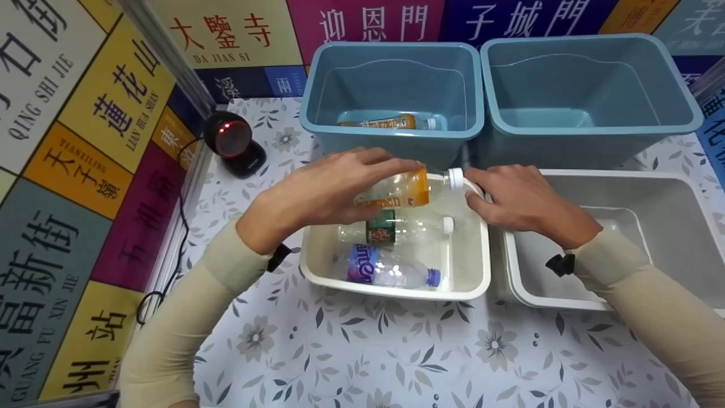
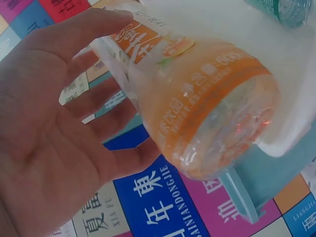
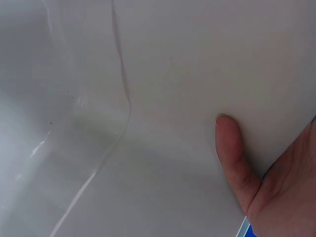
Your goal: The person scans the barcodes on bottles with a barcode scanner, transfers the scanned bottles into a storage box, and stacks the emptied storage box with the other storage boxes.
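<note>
My left hand point(image 1: 328, 187) holds an empty clear plastic bottle with an orange label point(image 1: 416, 188) and white cap, lying sideways over the cream bin point(image 1: 340, 287). In the left wrist view, the fingers curve round the orange-labelled bottle point(image 2: 197, 108), its base toward the camera. My right hand point(image 1: 518, 198) grips the cream bin's rim at the far right corner, close to the bottle's cap. In the right wrist view, the thumb point(image 3: 232, 150) lies along a pale wall; the other fingers are hidden. A green-labelled bottle point(image 1: 380, 228) and a purple-labelled bottle point(image 1: 391, 269) lie in the cream bin.
Behind stand two blue-grey bins; the left blue bin point(image 1: 391, 135) holds an orange-labelled bottle point(image 1: 391, 122), the right blue bin point(image 1: 595, 130) stands beside it. A grey-white bin point(image 1: 691, 243) is at right. A black scanner point(image 1: 235, 141) with red lights stands at left, its cable along the wall.
</note>
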### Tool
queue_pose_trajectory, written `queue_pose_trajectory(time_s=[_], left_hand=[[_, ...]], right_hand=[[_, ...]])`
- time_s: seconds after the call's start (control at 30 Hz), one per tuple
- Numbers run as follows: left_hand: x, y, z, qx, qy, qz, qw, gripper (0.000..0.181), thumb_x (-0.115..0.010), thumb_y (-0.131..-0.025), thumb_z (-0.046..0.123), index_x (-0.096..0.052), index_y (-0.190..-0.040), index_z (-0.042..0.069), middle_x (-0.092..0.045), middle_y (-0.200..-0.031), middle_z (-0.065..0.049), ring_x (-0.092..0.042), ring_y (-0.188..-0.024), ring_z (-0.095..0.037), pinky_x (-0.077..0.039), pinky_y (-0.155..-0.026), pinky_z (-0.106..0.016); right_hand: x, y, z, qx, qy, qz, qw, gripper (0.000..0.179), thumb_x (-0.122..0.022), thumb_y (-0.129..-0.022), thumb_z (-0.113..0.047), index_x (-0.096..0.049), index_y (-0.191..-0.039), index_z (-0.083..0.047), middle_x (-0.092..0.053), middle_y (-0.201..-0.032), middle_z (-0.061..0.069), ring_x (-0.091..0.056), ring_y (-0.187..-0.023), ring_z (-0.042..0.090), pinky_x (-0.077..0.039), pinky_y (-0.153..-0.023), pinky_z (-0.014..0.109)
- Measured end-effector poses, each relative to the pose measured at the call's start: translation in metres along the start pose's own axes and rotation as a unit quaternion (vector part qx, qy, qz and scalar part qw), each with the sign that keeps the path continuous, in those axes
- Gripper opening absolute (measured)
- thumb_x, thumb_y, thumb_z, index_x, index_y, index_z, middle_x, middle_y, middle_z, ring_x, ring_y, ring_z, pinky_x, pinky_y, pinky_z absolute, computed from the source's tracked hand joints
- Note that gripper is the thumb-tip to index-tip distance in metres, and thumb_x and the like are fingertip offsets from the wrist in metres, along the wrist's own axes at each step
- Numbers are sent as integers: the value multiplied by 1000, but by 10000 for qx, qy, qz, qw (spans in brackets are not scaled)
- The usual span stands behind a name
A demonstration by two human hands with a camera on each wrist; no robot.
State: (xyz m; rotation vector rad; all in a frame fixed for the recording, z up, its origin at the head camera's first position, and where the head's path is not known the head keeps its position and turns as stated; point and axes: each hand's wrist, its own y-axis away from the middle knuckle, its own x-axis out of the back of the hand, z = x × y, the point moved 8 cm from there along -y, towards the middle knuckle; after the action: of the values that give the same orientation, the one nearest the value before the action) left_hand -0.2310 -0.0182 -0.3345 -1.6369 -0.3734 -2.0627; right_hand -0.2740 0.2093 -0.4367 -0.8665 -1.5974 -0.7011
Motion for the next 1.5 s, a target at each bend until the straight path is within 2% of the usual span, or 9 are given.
queue_pose_trajectory(time_s=[0.1,0.3,0.53,0.67,0.8,0.97,1.27,1.4,1.5], left_hand=[[3,4,-4,97,-15,121,9999,72,-71,-92,34,-35,-155,36,-56,-144,3,-61,-120,-14,-54,-96,-30],[7,11,-13,403,38,260,9988,74,-68,-94,38,-29,-156,42,-51,-149,5,-54,-131,-15,-52,-103,-36],[18,12,-21,238,376,845,9954,73,-68,-94,35,-32,-156,37,-47,-153,5,-48,-137,-14,-49,-107,-36],[19,12,-26,286,482,1039,9930,75,-71,-92,32,-32,-156,36,-46,-154,5,-46,-139,-14,-48,-108,-38],[20,14,-28,323,591,1198,9905,75,-72,-92,30,-34,-156,35,-48,-151,1,-49,-136,-18,-51,-105,-42],[23,18,-33,321,652,1440,9869,74,-72,-92,27,-36,-156,33,-51,-146,-2,-53,-128,-18,-53,-102,-40],[29,29,-42,660,389,1697,9825,75,-71,-90,30,-35,-155,37,-51,-144,0,-56,-120,-15,-55,-94,-34],[30,34,-47,871,471,1693,9806,74,-70,-92,33,-32,-155,40,-49,-147,0,-54,-123,-17,-56,-95,-38],[31,37,-50,950,443,1793,9782,74,-69,-92,33,-31,-156,40,-50,-145,0,-54,-123,-16,-57,-93,-37]], right_hand=[[0,0,0,-5,-6,3,10000,22,-48,-99,-37,-61,-104,-20,-54,-67,-2,-54,-64,19,-35,-49,33],[1,0,-1,57,-50,146,9999,17,-49,-99,-36,-56,-91,-23,-51,-64,-3,-51,-59,18,-32,-47,33],[2,-1,-2,86,-101,222,9997,16,-50,-99,-36,-57,-92,-24,-52,-65,-4,-52,-60,18,-32,-47,33],[1,-1,-2,60,-120,153,9998,19,-48,-99,-38,-59,-94,-23,-52,-65,-3,-51,-60,17,-33,-48,32],[1,0,-2,51,-131,161,9998,19,-48,-99,-38,-59,-94,-23,-51,-64,-3,-49,-58,16,-32,-46,32],[3,1,-2,79,-153,283,9994,17,-48,-99,-36,-55,-88,-24,-47,-61,-4,-45,-54,16,-27,-41,33],[4,1,-1,112,-148,313,9993,17,-48,-99,-37,-58,-93,-24,-51,-65,-4,-47,-57,16,-28,-43,33],[3,1,-1,105,-143,328,9993,17,-48,-99,-36,-57,-91,-24,-50,-64,-4,-47,-57,16,-28,-43,33],[4,1,-1,101,-131,332,9993,17,-49,-99,-36,-55,-89,-24,-49,-63,-4,-46,-56,16,-28,-43,33]])
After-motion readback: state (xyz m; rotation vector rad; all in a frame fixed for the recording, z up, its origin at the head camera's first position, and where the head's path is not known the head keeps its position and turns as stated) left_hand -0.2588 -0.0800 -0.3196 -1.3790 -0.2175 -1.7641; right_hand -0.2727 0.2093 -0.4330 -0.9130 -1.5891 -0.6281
